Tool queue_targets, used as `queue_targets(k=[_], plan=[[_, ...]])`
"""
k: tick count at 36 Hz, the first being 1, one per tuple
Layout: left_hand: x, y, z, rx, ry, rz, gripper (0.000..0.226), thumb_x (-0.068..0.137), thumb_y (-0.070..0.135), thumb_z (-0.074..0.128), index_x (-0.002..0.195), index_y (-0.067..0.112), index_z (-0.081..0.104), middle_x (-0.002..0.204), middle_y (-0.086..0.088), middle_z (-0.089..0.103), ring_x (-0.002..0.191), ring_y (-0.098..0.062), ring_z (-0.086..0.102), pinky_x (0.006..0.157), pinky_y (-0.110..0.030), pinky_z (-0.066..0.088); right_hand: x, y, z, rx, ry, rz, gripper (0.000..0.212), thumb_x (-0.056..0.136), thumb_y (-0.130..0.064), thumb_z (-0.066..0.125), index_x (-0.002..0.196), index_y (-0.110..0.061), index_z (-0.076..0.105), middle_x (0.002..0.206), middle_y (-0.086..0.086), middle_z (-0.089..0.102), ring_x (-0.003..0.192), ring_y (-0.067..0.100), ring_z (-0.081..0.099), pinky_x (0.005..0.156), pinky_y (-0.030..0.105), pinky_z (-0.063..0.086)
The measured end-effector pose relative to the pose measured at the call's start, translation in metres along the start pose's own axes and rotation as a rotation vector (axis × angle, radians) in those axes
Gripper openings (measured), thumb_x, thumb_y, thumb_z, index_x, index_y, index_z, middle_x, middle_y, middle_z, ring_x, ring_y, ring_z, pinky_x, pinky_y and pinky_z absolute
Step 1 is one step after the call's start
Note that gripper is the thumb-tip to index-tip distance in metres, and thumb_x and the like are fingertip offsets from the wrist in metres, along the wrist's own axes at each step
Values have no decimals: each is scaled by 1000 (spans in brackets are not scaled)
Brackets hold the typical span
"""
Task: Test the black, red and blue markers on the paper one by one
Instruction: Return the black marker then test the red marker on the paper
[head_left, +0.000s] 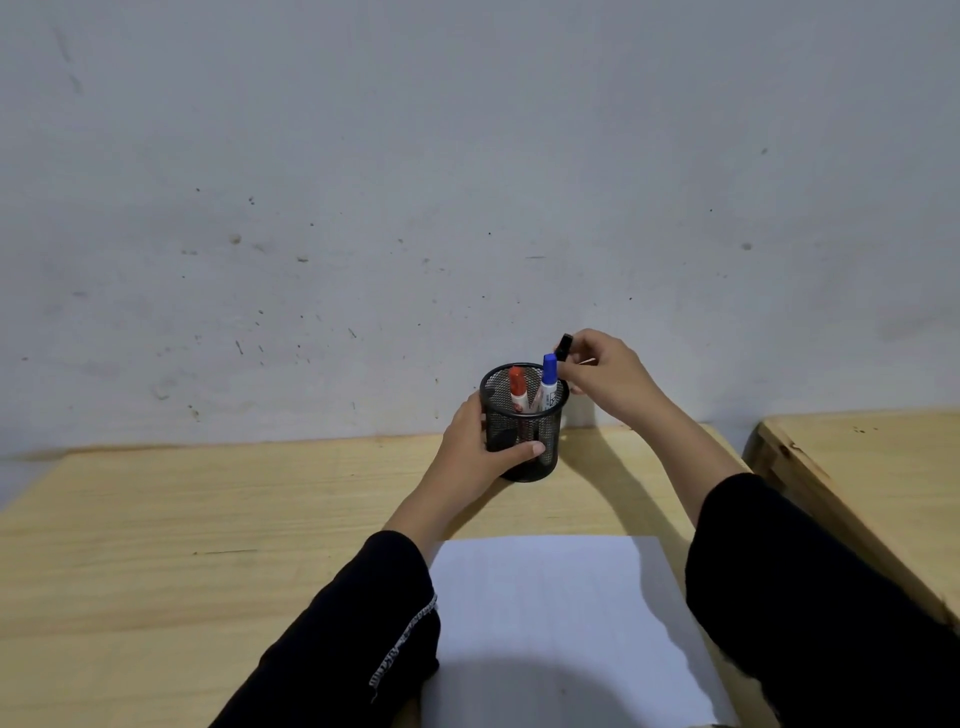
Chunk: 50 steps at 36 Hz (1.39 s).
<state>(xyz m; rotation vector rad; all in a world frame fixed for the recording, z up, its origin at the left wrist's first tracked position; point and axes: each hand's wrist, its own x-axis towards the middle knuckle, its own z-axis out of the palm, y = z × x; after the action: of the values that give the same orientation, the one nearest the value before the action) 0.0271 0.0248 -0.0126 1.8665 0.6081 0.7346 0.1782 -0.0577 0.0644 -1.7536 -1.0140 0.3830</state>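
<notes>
Head view, near to far.
Sleeves: black, both forearms reach from the near edge toward the far edge of the bench (156, 519).
Paper: white sheet (561, 623) flat at the near edge between the forearms, blank as far as can be seen; judged laid ready as the test surface.
Left hand: left hand (480, 447) wrapped round the side of the mesh pen cup (524, 431), thumb across its front; grip closed on the cup, judged to steady it while a marker is lifted.
Pen cup: black wire mesh, upright, near the far edge of the bench by the wall (467, 156).
Cup contents: red marker (518, 389) and blue marker (548, 384), both capped, caps up, leaning inside.
Right hand: right hand (608, 379) just above and right of the cup rim, fingers pinched on the black marker (563, 347); only its black end shows, body hidden by the fingers.
Step, judged: black marker taken first; no test mark made yet.
Second bench: another wooden top (857, 467) to the right, apart.
</notes>
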Motion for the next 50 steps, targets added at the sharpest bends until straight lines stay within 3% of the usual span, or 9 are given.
queue_targets(k=[10, 16, 20, 24, 30, 33, 35, 41, 50], plan=[[1, 0, 0, 26, 2, 21, 64, 66, 35, 81, 121, 29, 49, 124, 4, 58, 115, -9, 53, 99, -37, 47, -11, -5, -2, 70, 136, -32, 17, 82, -9, 66, 98, -11, 62, 82, -2, 56, 86, 22, 58, 88, 42, 52], [0, 0, 0, -27, -7, 26, 60, 65, 30, 83, 116, 32, 53, 117, 8, 64, 107, -4, 60, 93, -34, 51, -23, -8, -3, 30, 274, -159, 15, 82, -3, 61, 94, -12, 61, 94, 4, 63, 82, 14, 58, 66, 4, 43], [0, -1, 1, -37, 9, 4, 60, 63, 32, 83, 114, 30, 51, 118, 7, 61, 108, -2, 59, 93, -28, 48, -39, -17, 4, -5, 383, -390, 17, 81, 2, 58, 93, -10, 61, 96, 3, 57, 88, 15, 58, 77, 20, 50], [0, -2, 1, -13, 14, -4, 61, 65, 32, 82, 116, 21, 51, 120, -1, 60, 114, -15, 57, 98, -38, 48, -48, -27, 15, -21, 255, -503, 16, 80, 4, 58, 91, -8, 61, 93, 3, 58, 80, 9, 59, 71, 13, 48], [0, 0, 1, -1, 9, 2, 56, 65, 37, 81, 111, 29, 50, 114, 4, 60, 107, -10, 58, 89, -32, 50, -37, -33, 43, -183, 100, -378, 24, 85, -11, 59, 109, -9, 55, 108, 4, 56, 98, 17, 56, 84, 27, 49], [-2, 4, 1, -29, 3, 10, 53, 61, 42, 81, 101, 47, 47, 109, 14, 60, 99, 1, 60, 79, -18, 49, -26, -32, 55, -276, 110, -316, 25, 89, -14, 54, 112, -8, 53, 106, 1, 51, 90, 13, 50, 70, 18, 42], [-1, 3, 1, -22, -1, 8, 55, 63, 40, 81, 107, 41, 48, 113, 9, 59, 103, -3, 59, 81, -20, 49, -18, -31, 61, -312, 114, -272, 20, 91, -14, 50, 109, -6, 53, 102, 1, 50, 80, 10, 48, 60, 12, 34], [0, 0, 1, -31, -8, -30, 63, 67, 34, 81, 119, 25, 47, 120, 2, 56, 111, -12, 56, 96, -37, 50, 1, -30, 65, -316, 60, -80, 17, 89, -9, 52, 104, -2, 57, 106, 15, 61, 80, 20, 54, 60, 25, 41], [1, -1, 0, -39, 3, -39, 64, 66, 32, 81, 121, 24, 48, 120, 2, 56, 112, -14, 57, 96, -40, 50, 14, -38, 61, -297, 10, 14, 18, 80, -2, 58, 97, -1, 64, 104, 14, 63, 80, 21, 54, 54, 23, 40]])
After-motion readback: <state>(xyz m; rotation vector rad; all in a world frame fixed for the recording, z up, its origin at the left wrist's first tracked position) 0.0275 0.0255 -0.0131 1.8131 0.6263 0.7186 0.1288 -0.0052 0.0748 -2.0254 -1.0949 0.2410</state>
